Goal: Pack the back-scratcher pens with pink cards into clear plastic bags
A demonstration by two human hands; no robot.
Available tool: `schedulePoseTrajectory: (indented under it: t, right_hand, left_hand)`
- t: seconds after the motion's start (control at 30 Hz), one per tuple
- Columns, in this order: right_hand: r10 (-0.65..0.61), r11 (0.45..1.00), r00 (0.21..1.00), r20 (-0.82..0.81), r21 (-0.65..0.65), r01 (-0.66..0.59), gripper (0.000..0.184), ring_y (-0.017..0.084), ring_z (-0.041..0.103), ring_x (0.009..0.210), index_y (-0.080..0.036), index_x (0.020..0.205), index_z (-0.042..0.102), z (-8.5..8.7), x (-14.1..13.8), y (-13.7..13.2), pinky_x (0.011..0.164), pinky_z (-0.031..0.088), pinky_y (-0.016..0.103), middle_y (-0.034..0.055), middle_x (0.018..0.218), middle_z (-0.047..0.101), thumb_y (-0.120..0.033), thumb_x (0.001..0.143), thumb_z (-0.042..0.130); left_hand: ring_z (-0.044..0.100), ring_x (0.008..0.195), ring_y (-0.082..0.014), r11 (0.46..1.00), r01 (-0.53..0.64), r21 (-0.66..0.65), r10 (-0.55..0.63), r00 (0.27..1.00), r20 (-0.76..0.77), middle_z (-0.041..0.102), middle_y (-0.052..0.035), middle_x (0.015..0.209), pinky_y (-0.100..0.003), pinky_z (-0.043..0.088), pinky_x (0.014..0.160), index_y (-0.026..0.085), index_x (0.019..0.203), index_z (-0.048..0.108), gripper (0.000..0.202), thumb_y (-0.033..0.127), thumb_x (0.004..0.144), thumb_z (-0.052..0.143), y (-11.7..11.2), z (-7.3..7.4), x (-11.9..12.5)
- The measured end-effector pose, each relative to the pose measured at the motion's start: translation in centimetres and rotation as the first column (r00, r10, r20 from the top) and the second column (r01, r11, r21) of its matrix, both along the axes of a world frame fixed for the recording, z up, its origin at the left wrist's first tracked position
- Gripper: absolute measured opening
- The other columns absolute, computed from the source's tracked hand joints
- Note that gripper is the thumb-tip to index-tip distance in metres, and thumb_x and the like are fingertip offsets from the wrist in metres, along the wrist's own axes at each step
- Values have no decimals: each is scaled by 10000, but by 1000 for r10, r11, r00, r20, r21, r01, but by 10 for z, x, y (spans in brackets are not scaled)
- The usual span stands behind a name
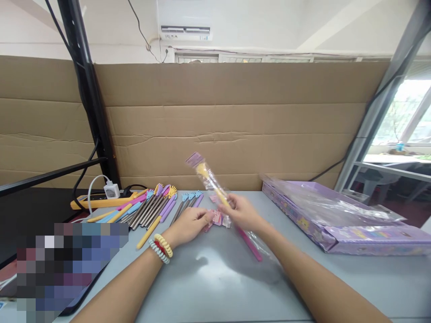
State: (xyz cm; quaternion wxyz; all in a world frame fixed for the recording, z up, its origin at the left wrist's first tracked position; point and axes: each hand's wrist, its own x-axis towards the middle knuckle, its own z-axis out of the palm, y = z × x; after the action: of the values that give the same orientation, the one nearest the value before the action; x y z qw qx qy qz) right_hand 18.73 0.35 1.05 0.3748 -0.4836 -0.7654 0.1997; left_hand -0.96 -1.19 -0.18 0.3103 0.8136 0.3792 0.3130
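Observation:
My right hand (241, 211) is closed around a yellow-handled back scratcher (220, 194) in a clear plastic sleeve with a purple top, tilted up and to the left. Under that hand a pink handle (249, 244) points toward me, with clear plastic beside it; its other end is hidden. My left hand (190, 226) rests low over the table, thumb and fingers together at the edge of small pink printed cards (217, 218). Left of it lies a pile of back scratchers (153, 211) with metal rods and hand-shaped heads in yellow, purple, blue and pink.
On the right stands a purple printed box (350, 244) with clear plastic bags (336, 204) on it. A yellow power strip (90, 204) with a white charger (112, 189) sits at the back left. Cardboard (235, 125) closes off the back; a blurred-out object (77, 269) lies front left.

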Motion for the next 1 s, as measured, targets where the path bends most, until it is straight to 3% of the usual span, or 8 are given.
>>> schedulePoseTrajectory:
  t: [0.13,0.2,0.4,0.63,0.7,0.8,0.9,1.0]
  right_hand:
    - [-370,918,872,319,-19,396,202,158,549,556,-161,728,568,23,45,13,491,345,243,53,645,617,-356,748,524]
    - [-390,856,785,482,-125,502,189,168,543,495,-155,609,557,28,64,16,463,340,260,78,583,607,-313,712,544]
    - [-289,744,742,605,-345,572,206,183,543,450,-137,504,572,10,81,30,480,399,296,79,457,560,-251,675,554]
    - [-546,659,566,617,-101,745,468,324,605,919,-97,1032,593,-16,94,44,727,456,406,201,985,630,-416,690,602]
    - [-589,672,529,611,8,740,581,356,537,1047,-71,1151,518,-22,94,46,800,432,430,230,1121,566,-428,699,597]
    - [-541,789,570,618,138,599,526,349,435,1166,-77,1239,447,-33,90,52,885,380,439,225,1237,490,-343,789,504]
    - [-387,904,657,647,124,410,386,280,390,1221,-117,1208,490,-41,87,59,944,334,389,172,1293,471,-222,854,377]
    - [-325,923,677,660,67,378,327,258,478,1140,-121,1037,596,-44,89,64,914,354,359,169,1177,567,-237,871,341]
  left_hand:
    - [416,551,-117,989,-20,148,47,982,-182,512,7,575,-238,287,532,159,676,608,473,519,852,358,1,1,-5]
    - [434,562,-122,980,-14,199,61,970,-234,545,0,606,-241,280,532,167,675,597,428,491,851,380,1,-1,-6]
    - [474,583,-138,964,-1,266,79,956,-282,595,-27,671,-245,287,531,174,695,600,342,433,834,425,2,-2,-8]
    - [509,622,-152,952,15,307,87,945,-315,615,-32,695,-242,314,558,187,727,622,301,407,828,443,3,-2,-11]
    - [514,632,-154,949,20,316,86,944,-319,618,-31,704,-242,316,564,190,730,621,285,399,824,452,3,-3,-12]
    - [520,649,-158,948,31,317,80,940,-331,616,-36,722,-243,319,569,189,745,620,278,390,827,447,4,-4,-12]
    - [527,669,-163,946,35,322,85,932,-353,616,-42,739,-242,330,582,188,757,618,280,390,832,439,5,-4,-13]
    - [529,674,-163,946,39,321,89,923,-373,617,-44,747,-241,337,589,186,763,620,283,393,833,440,5,-5,-13]
